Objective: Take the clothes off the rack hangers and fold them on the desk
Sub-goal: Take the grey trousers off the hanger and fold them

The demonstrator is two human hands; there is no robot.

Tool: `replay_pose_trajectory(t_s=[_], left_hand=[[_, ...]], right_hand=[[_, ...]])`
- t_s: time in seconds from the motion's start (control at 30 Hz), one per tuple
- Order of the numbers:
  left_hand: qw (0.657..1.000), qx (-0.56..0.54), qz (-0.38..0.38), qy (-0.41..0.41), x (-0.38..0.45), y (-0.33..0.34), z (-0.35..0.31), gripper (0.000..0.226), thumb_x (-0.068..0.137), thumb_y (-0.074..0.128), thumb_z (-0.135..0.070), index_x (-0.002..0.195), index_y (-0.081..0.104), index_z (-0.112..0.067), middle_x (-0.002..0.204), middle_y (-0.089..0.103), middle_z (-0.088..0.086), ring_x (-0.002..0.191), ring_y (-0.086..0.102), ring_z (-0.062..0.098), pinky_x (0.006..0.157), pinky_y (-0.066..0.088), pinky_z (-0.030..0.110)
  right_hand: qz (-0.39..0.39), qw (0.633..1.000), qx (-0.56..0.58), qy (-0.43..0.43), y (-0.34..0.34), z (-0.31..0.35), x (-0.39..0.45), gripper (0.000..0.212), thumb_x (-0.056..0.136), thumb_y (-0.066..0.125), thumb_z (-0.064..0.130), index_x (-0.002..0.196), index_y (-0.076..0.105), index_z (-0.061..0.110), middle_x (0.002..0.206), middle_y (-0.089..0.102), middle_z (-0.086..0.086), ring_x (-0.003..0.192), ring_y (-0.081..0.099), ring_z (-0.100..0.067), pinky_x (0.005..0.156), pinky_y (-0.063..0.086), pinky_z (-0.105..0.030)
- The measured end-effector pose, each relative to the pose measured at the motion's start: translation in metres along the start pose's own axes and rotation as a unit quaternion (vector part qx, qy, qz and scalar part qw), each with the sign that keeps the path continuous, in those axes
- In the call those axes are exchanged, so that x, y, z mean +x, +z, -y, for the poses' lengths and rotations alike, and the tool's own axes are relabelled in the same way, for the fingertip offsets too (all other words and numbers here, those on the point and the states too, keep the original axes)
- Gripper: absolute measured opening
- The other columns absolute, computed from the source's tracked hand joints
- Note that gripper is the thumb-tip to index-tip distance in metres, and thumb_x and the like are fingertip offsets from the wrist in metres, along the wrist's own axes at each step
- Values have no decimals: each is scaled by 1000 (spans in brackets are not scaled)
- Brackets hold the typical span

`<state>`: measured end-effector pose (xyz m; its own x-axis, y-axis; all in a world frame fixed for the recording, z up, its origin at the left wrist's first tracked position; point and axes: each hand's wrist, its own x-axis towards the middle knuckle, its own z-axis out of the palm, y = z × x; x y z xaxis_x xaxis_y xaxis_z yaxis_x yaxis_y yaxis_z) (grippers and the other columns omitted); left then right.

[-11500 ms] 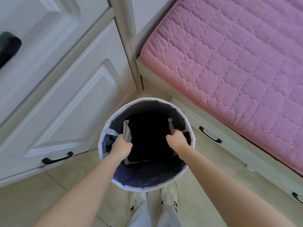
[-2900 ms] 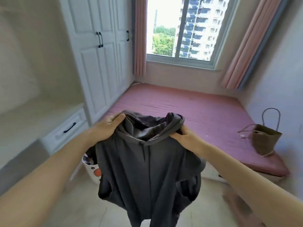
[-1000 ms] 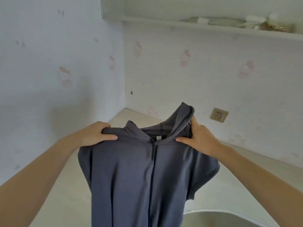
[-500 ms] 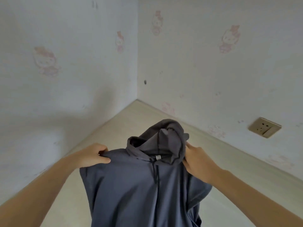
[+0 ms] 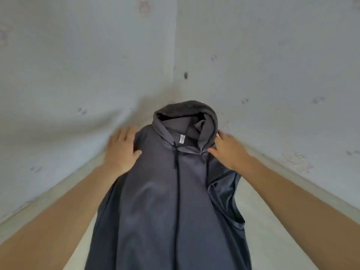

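- Left hand (image 5: 121,151): fingers straight and spread, palm down at the hoodie's (image 5: 167,201) left shoulder; the thumb lies on the grey cloth, the fingers reach past the shoulder's edge toward the wall (image 5: 68,75). It grips nothing.
- Right hand (image 5: 227,151): fingers straight, laid flat on the right shoulder just beside the hood (image 5: 187,119); fingertips touch the hood's base. Nothing pinched.
- Hoodie: dark grey, lying front up on the desk (image 5: 259,211), pushed into the corner where two walls meet; the lower part runs out of view at the bottom.
- Hood: stands bunched and open against the corner, lining visible.
- Label (image 5: 182,138): small, white with dark stripes, at the inside neck.
- Drawcord (image 5: 177,184): black, runs from the neck down the front's middle.
- Right sleeve (image 5: 226,193): short, creased, folded partly over itself on the desk.
- Desk: pale beige top, visible either side of the hoodie.
- Wall: pale blue-grey paper with faint pink figures.
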<state>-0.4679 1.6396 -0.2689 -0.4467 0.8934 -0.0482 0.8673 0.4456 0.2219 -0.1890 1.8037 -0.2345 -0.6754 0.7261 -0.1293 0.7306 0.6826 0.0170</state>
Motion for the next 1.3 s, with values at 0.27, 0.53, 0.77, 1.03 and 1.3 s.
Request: replay_pose_trajectory(t_s=[0.27,0.53,0.77,1.03,1.3], left_hand=[[967,17,249,-47,-67,90,-7,93,83,37,-79,150,-16,-42,158,-29,2,145,-24,36,115,-3,64],[972,41,231,-22,-52,96,4,105,74,40,-87,147,-23,-45,155,-36,1,143,-30,36,113,-6,66],[973,27,228,-22,2,87,1,110,69,49,-86,149,-14,-47,158,-29,-1,144,-27,36,113,-4,68],[969,43,239,-50,71,57,-39,60,89,44,-65,126,54,-19,140,44,13,126,43,36,100,36,48],[960,-227,-28,-159,177,71,-77,36,92,51,-9,63,31,-18,62,35,-2,57,36,16,51,28,26]], right_hand=[[194,977,24,90,90,38,-23,58,99,23,56,151,17,29,159,11,-10,139,21,-44,105,35,-56],[233,960,77,132,113,-3,-25,65,92,22,69,145,-13,54,161,-17,2,144,-4,-49,110,23,-65],[246,961,73,101,107,-27,-2,63,94,22,66,146,-10,53,161,-16,4,145,-5,-44,113,21,-61],[154,973,141,96,55,-61,61,45,103,32,35,143,38,16,134,53,-15,117,52,-33,95,41,-37],[47,729,604,318,53,-87,149,32,96,41,2,125,52,-6,88,57,-15,79,56,-28,74,53,-35]])
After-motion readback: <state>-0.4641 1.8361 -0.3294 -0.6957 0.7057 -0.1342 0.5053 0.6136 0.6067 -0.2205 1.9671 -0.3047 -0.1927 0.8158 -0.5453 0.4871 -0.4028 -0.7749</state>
